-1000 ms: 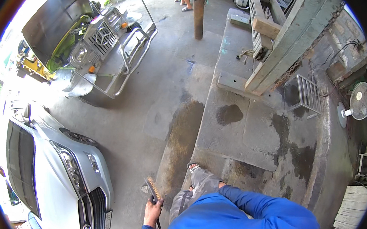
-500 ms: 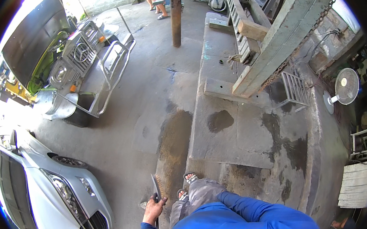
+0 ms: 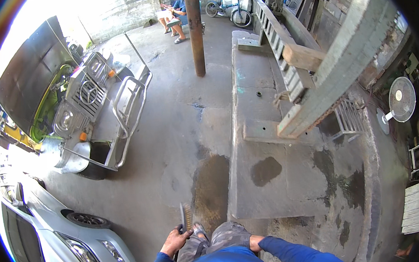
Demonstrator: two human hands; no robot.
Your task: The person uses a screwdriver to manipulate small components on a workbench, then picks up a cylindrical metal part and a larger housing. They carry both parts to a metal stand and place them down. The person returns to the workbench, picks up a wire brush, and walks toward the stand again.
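My left hand [image 3: 175,241] is at the bottom middle of the view, closed around the handle of a wire brush [image 3: 185,216]. The brush stands upright, bristles facing right, beside my left knee. My right hand [image 3: 255,244] rests against my camouflage-patterned trouser leg [image 3: 227,235], and only part of it shows past the blue sleeve. Whether it holds anything is hidden. My foot in a sandal [image 3: 199,229] stands on a dark wet patch [image 3: 211,190] of the concrete floor.
A silver car [image 3: 56,241] is close at the lower left. A stripped truck front [image 3: 77,104] with its hood raised stands beyond it. A steel post [image 3: 194,28], a raised concrete slab [image 3: 282,174], a ladder [image 3: 282,51], a fan [image 3: 401,98] and a seated person [image 3: 174,10] lie ahead.
The view has tilted up and forward, so the silver car and truck slid to the left. My left hand has turned the brush from slanted to upright.
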